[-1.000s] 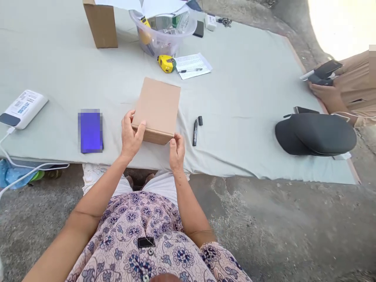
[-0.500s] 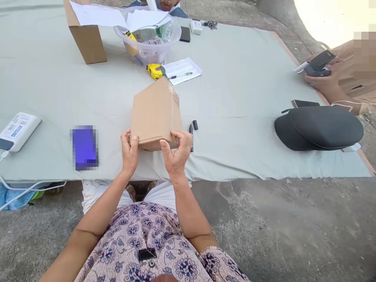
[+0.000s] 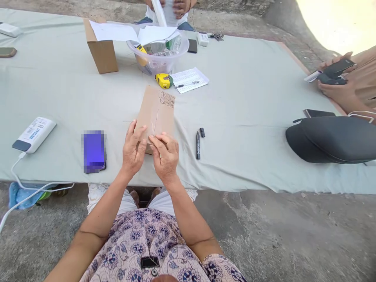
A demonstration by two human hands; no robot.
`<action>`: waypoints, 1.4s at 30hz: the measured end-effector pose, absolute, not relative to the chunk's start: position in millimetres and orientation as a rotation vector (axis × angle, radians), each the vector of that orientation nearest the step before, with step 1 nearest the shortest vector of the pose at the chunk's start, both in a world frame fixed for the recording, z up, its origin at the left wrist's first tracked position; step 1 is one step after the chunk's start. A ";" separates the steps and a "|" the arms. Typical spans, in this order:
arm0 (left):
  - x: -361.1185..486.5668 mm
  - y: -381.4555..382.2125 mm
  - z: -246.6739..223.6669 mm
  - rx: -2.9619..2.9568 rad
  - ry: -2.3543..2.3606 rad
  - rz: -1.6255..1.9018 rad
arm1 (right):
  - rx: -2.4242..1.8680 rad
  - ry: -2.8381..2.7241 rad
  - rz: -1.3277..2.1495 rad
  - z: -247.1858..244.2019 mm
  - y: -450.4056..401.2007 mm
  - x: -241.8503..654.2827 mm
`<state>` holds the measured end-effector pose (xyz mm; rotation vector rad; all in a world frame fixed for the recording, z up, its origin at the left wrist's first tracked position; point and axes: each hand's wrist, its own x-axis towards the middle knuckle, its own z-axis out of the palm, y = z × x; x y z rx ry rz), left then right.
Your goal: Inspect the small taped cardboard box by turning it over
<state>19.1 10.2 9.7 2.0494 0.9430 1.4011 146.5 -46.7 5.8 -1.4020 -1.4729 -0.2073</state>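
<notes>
A brown cardboard box (image 3: 164,117) lies on the cloth-covered table before me, with a taped seam and dark scribbles on its upper face. My left hand (image 3: 133,150) rests on the box's left side, its fingers apart. My right hand (image 3: 166,154) is at the near end of the seam, thumb and fingertips pinched together; whatever they may hold is too small to make out. To the right of the box lies an uncapped black marker (image 3: 198,147), its cap (image 3: 202,132) beside the tip.
Beyond the box are a yellow tape measure (image 3: 163,80), a paper sheet with a pen (image 3: 190,80), a full plastic basin (image 3: 161,62) and another box (image 3: 102,55). Phone (image 3: 94,152) and power bank (image 3: 35,135) lie left, a black case (image 3: 331,139) right. Two other people's hands show.
The box has been turned so its taped, scribbled face is up. My right hand has moved from its right edge onto the seam; my left fingers have spread. The view has shifted.
</notes>
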 end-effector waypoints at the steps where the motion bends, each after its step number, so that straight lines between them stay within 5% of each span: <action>1: 19.1 13.2 6.4 2.025 0.951 1.425 | -1.347 -1.504 -0.196 2.2 -46.3 149.1; 13: 20.2 27.2 -15.1 1.969 0.917 1.630 | -1.372 -1.272 0.458 -60.7 -42.6 171.6; 28: 23.7 31.5 -35.5 1.180 0.992 1.566 | -1.296 -1.154 0.197 -73.8 -55.1 173.8; 35: 7.3 25.2 -55.2 1.555 1.328 1.333 | -1.278 -1.007 0.178 -77.7 -58.0 177.0; 42: 20.3 27.1 -44.5 1.533 0.999 1.428 | -1.273 -1.014 0.292 -67.8 -57.8 174.6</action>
